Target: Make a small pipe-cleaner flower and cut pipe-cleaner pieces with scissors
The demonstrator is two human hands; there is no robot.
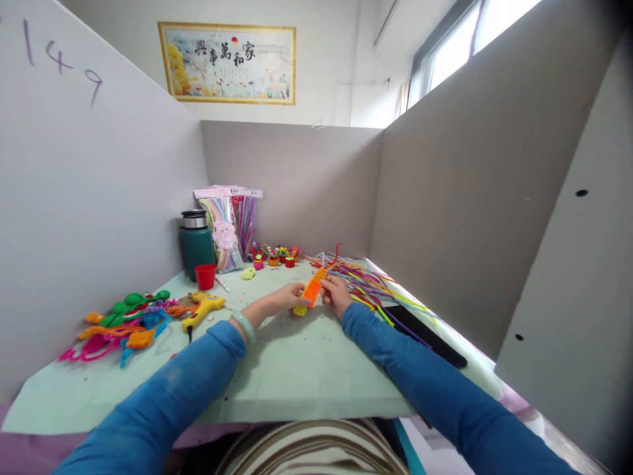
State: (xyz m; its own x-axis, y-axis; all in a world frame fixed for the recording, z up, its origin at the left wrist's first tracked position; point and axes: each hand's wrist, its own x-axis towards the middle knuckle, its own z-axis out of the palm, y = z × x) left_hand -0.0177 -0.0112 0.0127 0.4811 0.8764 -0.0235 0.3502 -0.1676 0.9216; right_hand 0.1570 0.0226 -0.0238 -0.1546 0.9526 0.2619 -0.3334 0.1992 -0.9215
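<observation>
"Two hands in frame, both working on one thing. Pose, quick?"

"Both arms reach forward from the bottom corners and angle inward. Left hand (291, 297): palm side low, fingers curled toward the right hand (337, 296), wrist bare below a pale bracelet (244, 328). Right hand comes in from the other side, knuckles bent, blue sleeve (405, 363) down to the wrist."

"State of each?"

"Left pinches the lower left edge of the orange piece (313, 287), next to its yellow end (300, 309). Right pinches the right edge, a bit higher, fingertips partly hidden."

"Where's the piece?"

"Between the hands, over the middle of the surface (297, 376), tilted, upper end leaning right. Red stem (338, 249) sticks up near that end; can't tell if it's attached."

"Stuff around?"

"Right: loose fuzzy stems (368, 278), many colours, partly behind the right hand, and a black flat item (435, 343) beside that forearm. Left: yellow glue gun (202, 310), then a heap of coloured shapes (126, 323). Farther back: red cup (205, 277) just in front of the green bottle (196, 247), stem packs (225, 227) upright beside it, small potted pieces (289, 261) in a cluster to their right."
</observation>
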